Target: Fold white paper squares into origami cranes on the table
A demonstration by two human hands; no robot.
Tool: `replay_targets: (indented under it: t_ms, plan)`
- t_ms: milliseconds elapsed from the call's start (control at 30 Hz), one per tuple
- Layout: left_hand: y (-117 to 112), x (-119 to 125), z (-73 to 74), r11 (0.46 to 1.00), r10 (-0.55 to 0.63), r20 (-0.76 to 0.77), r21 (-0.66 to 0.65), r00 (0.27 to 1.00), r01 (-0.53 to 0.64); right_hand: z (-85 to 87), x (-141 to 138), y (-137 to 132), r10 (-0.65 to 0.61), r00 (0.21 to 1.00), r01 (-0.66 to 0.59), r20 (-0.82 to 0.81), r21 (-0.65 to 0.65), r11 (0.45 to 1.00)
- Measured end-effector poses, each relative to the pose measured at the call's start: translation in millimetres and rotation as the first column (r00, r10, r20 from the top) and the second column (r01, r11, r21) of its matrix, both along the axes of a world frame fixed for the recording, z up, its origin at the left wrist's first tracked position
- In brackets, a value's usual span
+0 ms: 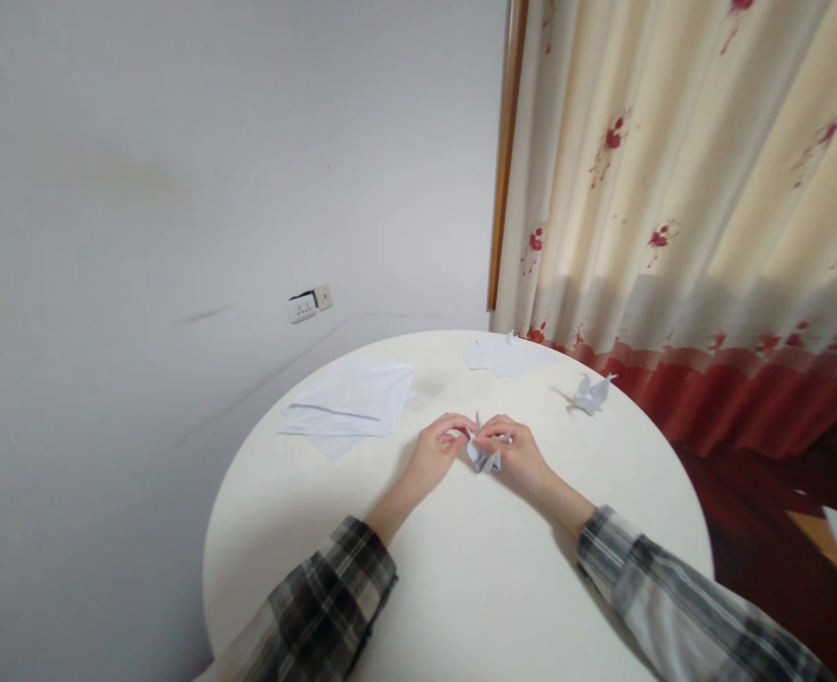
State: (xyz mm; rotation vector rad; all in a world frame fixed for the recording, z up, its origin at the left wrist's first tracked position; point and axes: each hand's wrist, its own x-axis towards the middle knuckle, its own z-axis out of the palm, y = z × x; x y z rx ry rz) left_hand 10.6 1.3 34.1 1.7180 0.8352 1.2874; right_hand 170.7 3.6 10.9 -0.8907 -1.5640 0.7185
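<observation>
A small folded piece of white paper (pixel 485 459), with pointed tips like an origami crane, is held between my two hands just above the middle of the white table. My left hand (pixel 441 443) pinches it from the left, thumb and fingertips together. From the right, my right hand (pixel 515 449) pinches its upper part, and the fingers hide some of the folds. One thin point sticks up between the hands. Another folded paper crane (pixel 592 393) rests apart on the right side of the table.
Loose white sheets (pixel 353 403) lie in a pile at the left of the round table (pixel 454 597). More paper (pixel 500 355) lies at the far edge. A wall with a socket (pixel 302 306) stands behind, and a flowered curtain (pixel 674 189) hangs at the right.
</observation>
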Motion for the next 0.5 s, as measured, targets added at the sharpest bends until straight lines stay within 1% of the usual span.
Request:
replay_targets:
  t_ms: [100,233,367,500]
  plan:
    - [0.2,-2.6,0.4,0.994,0.033,-0.096,0.110,0.995,-0.022,0.5,0.0,-0.3,0.009,1.000,-0.009,0.011,-0.003,1.000]
    - [-0.1,-7.3,0.1,0.968,0.065,-0.198,0.252,0.978,-0.013,-0.1,-0.1,-0.2,0.006,1.000,-0.006,0.002,-0.001,1.000]
    - [-1.8,-9.6,-0.7,0.943,0.093,-0.213,0.333,0.972,-0.017,-1.2,-0.5,0.0,-0.022,1.000,0.022,-0.017,0.012,1.000]
    - [-1.9,-9.7,-3.1,0.917,0.148,-0.219,0.395,0.964,-0.051,-1.7,0.0,0.4,-0.025,0.999,0.025,-0.029,0.001,1.000]
